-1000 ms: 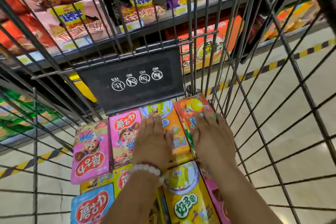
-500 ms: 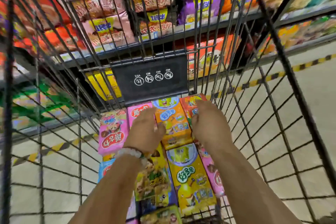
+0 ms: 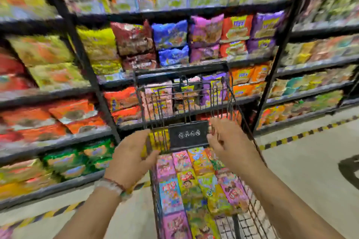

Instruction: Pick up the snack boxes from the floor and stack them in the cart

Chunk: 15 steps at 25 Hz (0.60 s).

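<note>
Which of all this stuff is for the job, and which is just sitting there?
For the job:
- snack boxes, lying flat in rows in the cart
- cart, black wire
- left hand and right hand, raised above the boxes, holding nothing

Just there:
- snack bags on the store shelves
- black sign panel on the cart
- striped floor tape

Snack boxes (image 3: 196,184) pink, yellow, orange; cart (image 3: 186,103) black wire.
</note>
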Available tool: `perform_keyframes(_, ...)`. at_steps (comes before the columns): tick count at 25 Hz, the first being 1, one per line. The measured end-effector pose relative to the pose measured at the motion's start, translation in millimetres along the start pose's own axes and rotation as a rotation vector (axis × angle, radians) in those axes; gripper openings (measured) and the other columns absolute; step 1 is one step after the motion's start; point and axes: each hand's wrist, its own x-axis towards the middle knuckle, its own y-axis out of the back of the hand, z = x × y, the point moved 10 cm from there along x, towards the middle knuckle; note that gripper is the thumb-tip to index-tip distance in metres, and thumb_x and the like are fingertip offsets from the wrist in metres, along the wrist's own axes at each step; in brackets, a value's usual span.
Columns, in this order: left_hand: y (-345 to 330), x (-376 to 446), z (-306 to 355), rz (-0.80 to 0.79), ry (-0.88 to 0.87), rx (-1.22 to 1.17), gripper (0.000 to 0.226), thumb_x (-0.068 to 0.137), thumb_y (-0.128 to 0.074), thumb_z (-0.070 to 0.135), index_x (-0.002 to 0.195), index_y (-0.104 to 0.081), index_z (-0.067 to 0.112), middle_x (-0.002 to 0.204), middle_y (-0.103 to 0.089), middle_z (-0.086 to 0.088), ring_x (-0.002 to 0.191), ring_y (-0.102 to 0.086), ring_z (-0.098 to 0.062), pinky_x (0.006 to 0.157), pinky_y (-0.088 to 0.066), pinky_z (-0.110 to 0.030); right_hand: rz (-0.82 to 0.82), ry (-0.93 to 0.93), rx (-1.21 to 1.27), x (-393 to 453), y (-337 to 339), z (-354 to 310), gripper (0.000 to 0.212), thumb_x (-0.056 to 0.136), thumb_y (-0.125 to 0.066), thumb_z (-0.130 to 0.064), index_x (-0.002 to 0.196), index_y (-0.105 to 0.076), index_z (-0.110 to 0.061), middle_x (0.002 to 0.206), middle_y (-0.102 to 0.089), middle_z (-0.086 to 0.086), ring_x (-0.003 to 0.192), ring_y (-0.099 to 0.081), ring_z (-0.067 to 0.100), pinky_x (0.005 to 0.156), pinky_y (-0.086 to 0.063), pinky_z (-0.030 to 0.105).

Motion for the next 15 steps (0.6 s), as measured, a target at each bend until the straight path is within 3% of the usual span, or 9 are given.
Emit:
perform_keyframes(3, 90, -67, 8, 0.073, -0.001, 0.095, 0.05, 0.072, -0.048, 0.049, 0.115, -0.049, 0.023, 0.1, -0.068, -0.01, 0.089, -0.065, -0.029, 0.074, -0.052, -0.032, 0.013, 0.065, -0.036, -43, 37, -66, 0.055, 0.079, -0.05, -0.036, 0.122, -0.06, -0.003, 0.122, -0.06, 0.021, 0.114, -0.055, 0.039, 0.096, -0.043, 0.049)
perform_keyframes(5, 134, -104, 6, 0.109, 0.053, 0.182, 0.055, 0.071, -0.048, 0.05, 0.115, -0.054, 0.018, 0.101, -0.068, -0.011, 0.088, -0.066, -0.031, 0.074, -0.053, -0.038, 0.006, 0.128, -0.099, -62, 54, -99, 0.055, 0.08, -0.047, -0.041, 0.117, -0.064, -0.003, 0.116, -0.062, 0.023, 0.106, -0.06, 0.042, 0.088, -0.048, 0.053)
perform_keyframes(7, 167, -138, 4, 0.143, 0.115, 0.277, 0.063, 0.072, -0.044, 0.054, 0.114, -0.058, 0.009, 0.103, -0.067, -0.015, 0.089, -0.065, -0.035, 0.075, -0.053, -0.044, -0.003, 0.209, -0.168, -77, 71, -129, 0.059, 0.082, -0.042, -0.046, 0.121, -0.061, -0.006, 0.12, -0.06, 0.022, 0.11, -0.058, 0.041, 0.091, -0.046, 0.054)
perform_keyframes(10, 203, -194, 1, 0.188, 0.259, 0.351, 0.075, 0.072, -0.036, 0.061, 0.12, -0.058, 0.007, 0.111, -0.065, -0.017, 0.098, -0.063, -0.036, 0.081, -0.05, -0.046, 0.018, 0.267, -0.211, -100, 94, -158, 0.055, 0.089, -0.048, -0.045, 0.133, -0.052, -0.012, 0.134, -0.05, 0.019, 0.126, -0.043, 0.038, 0.106, -0.031, 0.048)
perform_keyframes(15, 235, -288, 14, 0.288, 0.444, 0.412, 0.085, 0.073, -0.027, 0.065, 0.127, -0.054, 0.006, 0.125, -0.059, -0.017, 0.114, -0.056, -0.035, 0.094, -0.044, -0.049, -0.094, 0.354, -0.256, -145, 111, -172, 0.06, 0.096, -0.032, -0.052, 0.148, -0.022, -0.024, 0.153, -0.022, 0.007, 0.142, -0.014, 0.024, 0.114, -0.007, 0.038)
